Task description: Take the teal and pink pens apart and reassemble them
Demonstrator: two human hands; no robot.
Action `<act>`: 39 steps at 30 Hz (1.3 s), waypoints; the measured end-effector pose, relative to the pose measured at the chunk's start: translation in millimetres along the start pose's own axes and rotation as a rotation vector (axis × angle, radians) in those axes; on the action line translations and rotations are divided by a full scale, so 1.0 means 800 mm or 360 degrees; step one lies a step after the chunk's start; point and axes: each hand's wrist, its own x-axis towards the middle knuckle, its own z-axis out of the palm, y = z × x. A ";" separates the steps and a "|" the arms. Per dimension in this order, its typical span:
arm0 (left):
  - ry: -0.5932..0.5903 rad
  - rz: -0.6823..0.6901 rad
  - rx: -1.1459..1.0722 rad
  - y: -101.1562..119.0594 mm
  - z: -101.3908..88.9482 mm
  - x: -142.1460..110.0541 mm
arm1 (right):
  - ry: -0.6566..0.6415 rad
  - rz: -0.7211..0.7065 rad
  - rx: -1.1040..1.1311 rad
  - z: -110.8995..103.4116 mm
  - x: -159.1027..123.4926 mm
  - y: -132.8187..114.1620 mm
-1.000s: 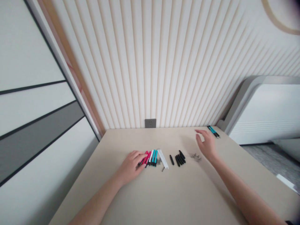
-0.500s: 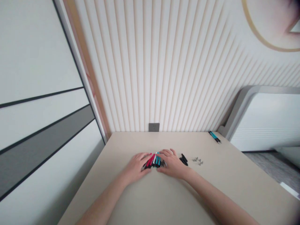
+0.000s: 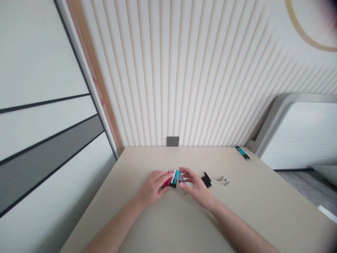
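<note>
A tight row of pens (image 3: 172, 179) with red, white and teal barrels lies on the beige table (image 3: 131, 225), and its near ends are partly hidden by my hands. My left hand (image 3: 152, 188) lies over the red end of the row, its fingers curled onto the pens. My right hand (image 3: 196, 186) is at the row's right side, fingertips touching the teal and white barrels, fingers apart. Just right of that hand lie several black pen parts (image 3: 206, 180).
Several small grey metal pieces (image 3: 222, 181) lie right of the black parts. Teal-and-black pens (image 3: 242, 153) sit at the far right table corner. The table's far edge meets a ribbed wall with a socket (image 3: 172, 141). A white appliance (image 3: 297, 137) stands beyond the right edge.
My right hand has come in from the far right of the table to the pens, and has lifted slightly off them since half a second ago. The pens now lie gathered closer together.
</note>
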 end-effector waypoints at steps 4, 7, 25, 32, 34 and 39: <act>-0.0020 0.0152 0.0023 0.010 0.006 0.002 | 0.0084 -0.0066 -0.0269 0.018 -0.010 -0.001; -0.0095 0.0232 0.0012 0.013 0.011 0.005 | 0.0125 -0.0053 -0.0363 0.026 -0.013 0.000; 0.0092 -0.0089 -0.0177 0.006 0.008 0.002 | -0.0006 -0.0233 -0.0613 -0.009 -0.010 0.002; 0.0123 -0.0062 -0.0012 0.001 0.006 0.003 | -0.0101 -0.0279 -0.0782 -0.011 -0.010 -0.004; 0.0112 -0.0046 0.0014 0.001 0.004 0.004 | -0.0131 -0.0290 -0.0823 -0.012 -0.010 -0.006; 0.0037 -0.0017 0.0052 0.002 0.004 0.005 | -0.0131 -0.0302 -0.0897 -0.015 -0.010 -0.008</act>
